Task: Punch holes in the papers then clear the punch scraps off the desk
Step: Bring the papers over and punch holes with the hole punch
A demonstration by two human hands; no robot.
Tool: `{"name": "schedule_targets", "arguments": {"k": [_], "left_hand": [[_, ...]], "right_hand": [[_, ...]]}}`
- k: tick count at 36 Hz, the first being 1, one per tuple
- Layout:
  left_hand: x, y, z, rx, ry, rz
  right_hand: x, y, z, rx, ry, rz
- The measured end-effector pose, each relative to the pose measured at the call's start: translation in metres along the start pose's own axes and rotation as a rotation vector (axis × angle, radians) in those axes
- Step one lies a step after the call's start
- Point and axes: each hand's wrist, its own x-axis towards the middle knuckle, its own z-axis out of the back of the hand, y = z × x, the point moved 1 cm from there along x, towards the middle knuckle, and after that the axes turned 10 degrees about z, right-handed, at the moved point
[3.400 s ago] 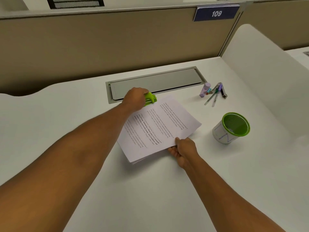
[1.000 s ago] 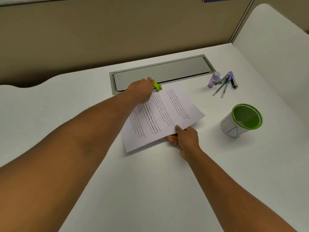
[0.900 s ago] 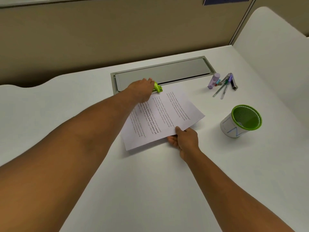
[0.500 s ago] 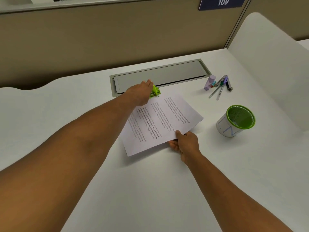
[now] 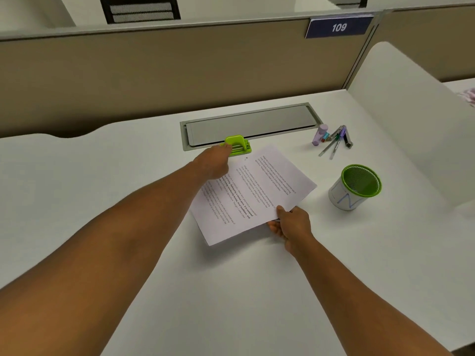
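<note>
One punched hole shows near the far edge of the white printed papers (image 5: 253,194), pinched by the right hand (image 5: 291,223); the left hand (image 5: 214,163), fingers extended, touches the green plastic punch (image 5: 237,145); scraps uncleared.

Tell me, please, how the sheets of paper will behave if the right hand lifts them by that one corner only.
The papers look thin and unbound, so they would probably droop away from the right hand, which pinches only the near edge. With no clip or staple visible, the sheets may fan apart or slide. They are likely very light.
</note>
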Motion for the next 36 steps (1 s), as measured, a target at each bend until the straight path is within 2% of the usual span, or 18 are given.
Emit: {"name": "schedule_targets", "arguments": {"k": [6,13,17,24,30,36], "left_hand": [[-0.021,0.003,-0.001,-0.187,0.070,0.119],[-0.042,0.014,-0.002,-0.548,0.119,0.321],[-0.054,0.018,-0.004,-0.699,0.123,0.369],[-0.075,0.024,-0.005,-0.900,0.094,0.494],[-0.090,0.028,-0.011,-1.026,0.053,0.560],[-0.107,0.028,-0.012,-1.199,-0.052,0.623]], "right_hand": [[-0.003,0.012,0.011,-0.062,0.067,0.007],[0.008,0.031,0.023,-0.180,0.185,0.006],[0.015,0.039,0.027,-0.230,0.258,0.027],[0.028,0.050,0.023,-0.309,0.331,0.075],[0.034,0.059,0.012,-0.259,0.341,0.136],[0.035,0.068,-0.006,-0.290,0.356,0.290]]}}
